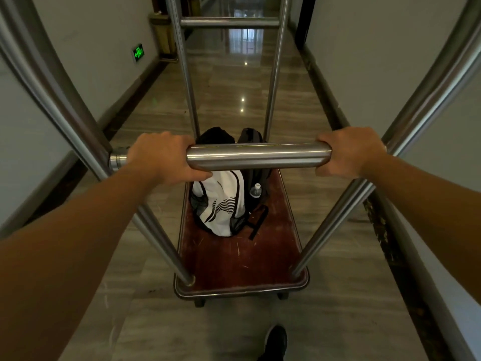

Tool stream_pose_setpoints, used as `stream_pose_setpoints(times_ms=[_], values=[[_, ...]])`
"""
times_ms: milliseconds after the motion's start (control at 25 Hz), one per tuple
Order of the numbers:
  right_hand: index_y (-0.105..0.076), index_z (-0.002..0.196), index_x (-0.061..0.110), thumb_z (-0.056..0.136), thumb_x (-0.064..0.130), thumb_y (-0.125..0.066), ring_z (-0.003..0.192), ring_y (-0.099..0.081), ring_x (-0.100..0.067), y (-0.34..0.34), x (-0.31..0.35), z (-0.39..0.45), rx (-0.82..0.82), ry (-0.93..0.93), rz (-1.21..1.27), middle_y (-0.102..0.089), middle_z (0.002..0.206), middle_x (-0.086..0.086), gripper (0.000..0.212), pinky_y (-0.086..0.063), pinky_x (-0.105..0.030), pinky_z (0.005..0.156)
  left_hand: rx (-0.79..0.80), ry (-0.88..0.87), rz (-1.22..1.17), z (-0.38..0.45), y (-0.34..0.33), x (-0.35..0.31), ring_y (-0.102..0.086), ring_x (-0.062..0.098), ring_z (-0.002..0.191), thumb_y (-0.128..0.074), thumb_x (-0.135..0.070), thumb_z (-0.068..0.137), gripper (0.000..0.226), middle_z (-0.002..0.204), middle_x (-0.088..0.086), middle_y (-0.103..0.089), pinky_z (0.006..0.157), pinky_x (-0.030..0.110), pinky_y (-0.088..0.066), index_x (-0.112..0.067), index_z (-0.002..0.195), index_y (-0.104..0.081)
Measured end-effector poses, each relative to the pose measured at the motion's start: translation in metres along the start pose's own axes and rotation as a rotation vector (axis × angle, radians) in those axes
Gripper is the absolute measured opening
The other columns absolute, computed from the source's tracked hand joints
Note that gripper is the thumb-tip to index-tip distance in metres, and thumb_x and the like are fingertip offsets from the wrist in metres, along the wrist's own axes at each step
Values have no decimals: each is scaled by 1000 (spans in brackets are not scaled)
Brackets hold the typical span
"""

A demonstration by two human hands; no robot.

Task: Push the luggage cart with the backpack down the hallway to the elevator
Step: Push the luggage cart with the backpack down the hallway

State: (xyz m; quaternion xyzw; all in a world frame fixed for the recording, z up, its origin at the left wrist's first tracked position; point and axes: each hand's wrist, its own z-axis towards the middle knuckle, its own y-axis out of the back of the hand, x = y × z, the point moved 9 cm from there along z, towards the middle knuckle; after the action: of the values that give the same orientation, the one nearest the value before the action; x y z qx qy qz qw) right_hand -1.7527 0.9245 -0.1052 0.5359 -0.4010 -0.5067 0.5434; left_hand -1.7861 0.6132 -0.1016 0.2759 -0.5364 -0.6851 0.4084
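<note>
The luggage cart has a dark red deck [242, 259] and shiny steel posts. Its horizontal steel handle bar [257, 156] crosses the middle of the view. My left hand [161, 158] is wrapped around the bar's left end and my right hand [350, 152] around its right end. On the deck beyond the bar stands a white and black backpack [221, 204], with a dark bag [252, 138] beside it and a water bottle [255, 191] in a side pocket. The bar hides part of the backpack.
A narrow hallway with a glossy stone floor [234, 82] runs straight ahead between grey walls. A green exit sign [138, 52] glows low on the left wall, with a bin [162, 35] further along. My black shoe [276, 341] is behind the cart.
</note>
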Motion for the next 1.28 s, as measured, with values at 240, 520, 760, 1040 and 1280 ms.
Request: stream_pose_setpoints(times_ms=[240,520,760,1040,1280], values=[[-45,75,40,56,64,-54,53,-50,-10,-17,-54,126,-27,45,52,-50,60,17,32,-41,-30,53,30,71,-3,124,-34,39,-44,9,50,-40,-96,54,57,56,-21,-44,51,28,-31,-42,73,-44],[-45,77,42,52,66,-50,55,-49,-8,-36,-112,258,-20,46,100,-49,60,18,36,-41,-31,55,55,105,10,251,-70,79,-42,5,48,-37,-96,54,62,55,-21,-42,48,25,-28,-40,77,-50],[-48,77,39,49,70,-45,55,-46,-4,-51,-144,370,-33,21,78,-51,62,17,42,-38,-32,57,22,50,8,353,-104,127,-38,2,45,-43,-93,57,55,53,-21,-41,47,22,-25,-41,74,-48],[-54,84,36,54,61,-62,65,-55,-14,-70,-153,509,-1,2,21,-58,71,13,40,-47,-33,60,15,7,25,463,-144,218,-52,8,55,-41,-94,57,57,64,-15,-57,50,25,-31,-42,79,-48],[-47,77,39,51,66,-50,58,-46,-12,-79,-146,620,7,-25,36,-46,62,17,37,-30,-28,49,17,-6,23,551,-174,301,-52,10,57,-41,-93,57,61,66,-15,-56,52,27,-33,-39,83,-53]])
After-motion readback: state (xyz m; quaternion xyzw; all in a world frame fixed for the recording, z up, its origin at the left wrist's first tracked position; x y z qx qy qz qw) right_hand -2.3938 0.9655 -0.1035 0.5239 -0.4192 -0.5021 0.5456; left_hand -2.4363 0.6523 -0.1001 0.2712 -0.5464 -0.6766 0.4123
